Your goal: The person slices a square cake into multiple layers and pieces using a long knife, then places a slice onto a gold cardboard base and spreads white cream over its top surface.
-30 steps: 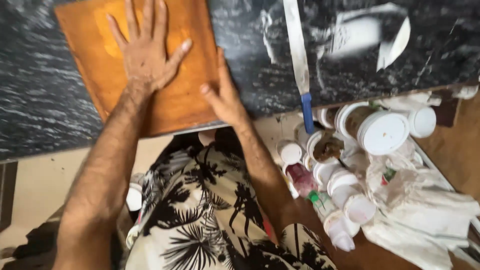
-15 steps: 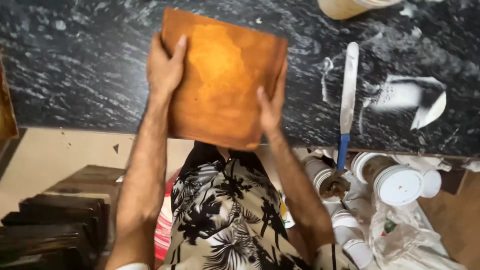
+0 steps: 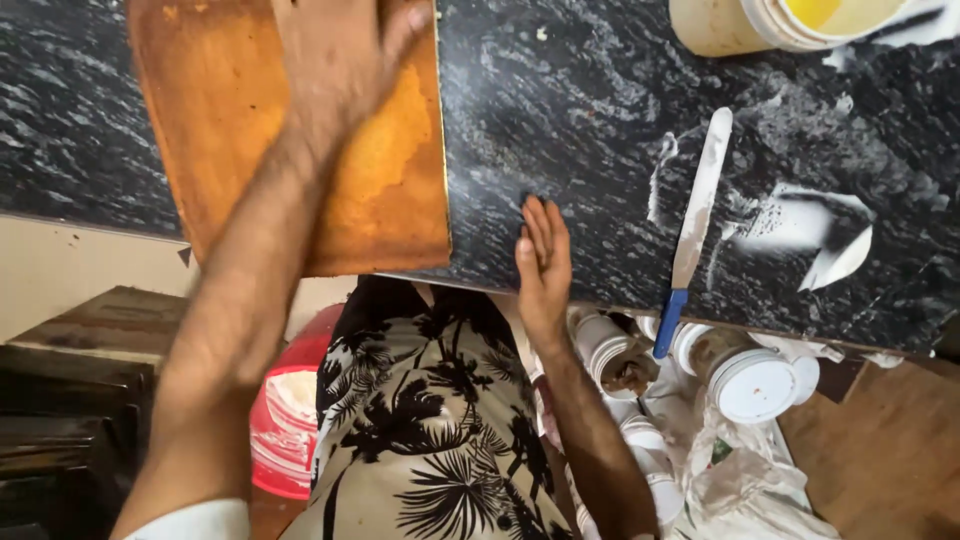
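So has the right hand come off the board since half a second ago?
Yes. The right hand now lies beside the board on the dark counter, nearer the palette knife.

A black stone countertop (image 3: 600, 150) veined with white fills the upper view, smeared with white paste at right. Beyond the fingertips of the open hand, a blue-handled palette knife (image 3: 692, 225) lies on it. Below the counter edge, a cluster of white lidded jars (image 3: 750, 385) sits on a brown wooden floor (image 3: 885, 450). A red bucket (image 3: 285, 420) stands lower left, beside dark wooden furniture (image 3: 70, 390). Light is soft and even.
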